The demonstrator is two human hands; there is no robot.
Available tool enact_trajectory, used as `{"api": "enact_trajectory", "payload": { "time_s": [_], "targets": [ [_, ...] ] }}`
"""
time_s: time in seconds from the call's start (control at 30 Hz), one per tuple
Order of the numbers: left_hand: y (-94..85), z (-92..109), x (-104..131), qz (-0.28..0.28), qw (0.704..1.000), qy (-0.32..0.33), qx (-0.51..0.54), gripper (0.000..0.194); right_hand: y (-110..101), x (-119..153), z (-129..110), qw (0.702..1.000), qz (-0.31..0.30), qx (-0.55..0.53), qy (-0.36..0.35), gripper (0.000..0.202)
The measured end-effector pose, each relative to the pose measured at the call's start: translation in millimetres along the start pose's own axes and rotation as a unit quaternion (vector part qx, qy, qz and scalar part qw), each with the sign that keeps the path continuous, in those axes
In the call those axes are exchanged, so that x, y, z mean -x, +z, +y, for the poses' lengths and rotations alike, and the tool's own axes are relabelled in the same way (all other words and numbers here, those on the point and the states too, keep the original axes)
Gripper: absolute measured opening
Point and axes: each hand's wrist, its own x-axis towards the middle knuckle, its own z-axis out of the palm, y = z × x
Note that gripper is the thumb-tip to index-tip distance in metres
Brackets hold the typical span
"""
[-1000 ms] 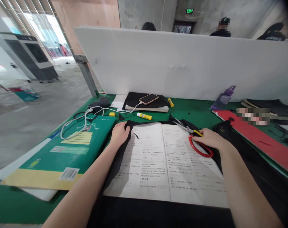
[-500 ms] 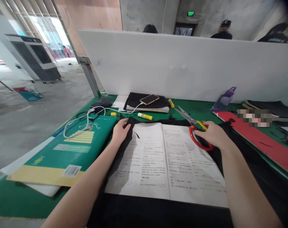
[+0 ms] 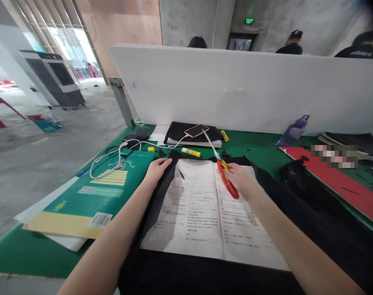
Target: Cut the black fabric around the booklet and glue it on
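Observation:
My right hand [image 3: 238, 177] grips a pair of scissors [image 3: 225, 174] with red and yellow handles, held above the right page of an open book [image 3: 192, 205]. The blades look nearly closed and point away, toward the phone. Beneath the book lies a black cloth [image 3: 180, 260] that spreads out on all sides. At the cloth's far left corner, my left hand [image 3: 155, 172] has its thumb and fingers together on the edge. A thin black scrap [image 3: 181, 174] rests on the left page.
On the left are a green workbook [image 3: 106, 188] and a white cable [image 3: 102, 162]. Behind the book lie a glue stick [image 3: 191, 152] and a phone [image 3: 196, 130] on a black-covered book. To the right are a purple bottle [image 3: 294, 131] and a red board [image 3: 334, 180]. A white partition [image 3: 235, 86] stands behind.
My right hand has moved left with the scissors, from the book's right edge to over its right page. The blades, spread apart before, are now nearly together. My left hand stays at the cloth's corner.

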Motion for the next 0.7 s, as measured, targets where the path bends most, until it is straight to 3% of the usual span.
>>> {"api": "enact_trajectory", "payload": {
  "time_s": [0.13, 0.27, 0.47, 0.6, 0.7],
  "targets": [
    [-0.7, -1.1, 1.8, 0.007, 0.999, -0.027, 0.030, 0.048, 24.1, 10.7, 0.3, 0.989, -0.027, 0.142, -0.039, 0.044],
    [-1.7, -4.5, -0.5, 0.006, 0.999, -0.024, 0.034, 0.046, 29.5, 14.6, 0.2, 0.966, -0.003, 0.226, -0.127, 0.053],
    [-2.5, -2.2, 0.2, -0.013, 0.996, -0.041, 0.079, 0.046, 6.7, -18.4, -4.9, 0.925, 0.040, 0.243, -0.288, 0.053],
    [-3.6, -3.2, -1.1, -0.034, 0.994, -0.040, 0.094, 0.046, -14.1, -54.4, -9.9, 0.859, 0.117, 0.301, -0.398, 0.051],
    [-4.2, -4.3, -2.7, -0.032, 0.993, -0.048, 0.108, 0.049, -21.5, -79.6, -10.7, 0.809, 0.118, 0.348, -0.459, 0.042]
  ]
}}
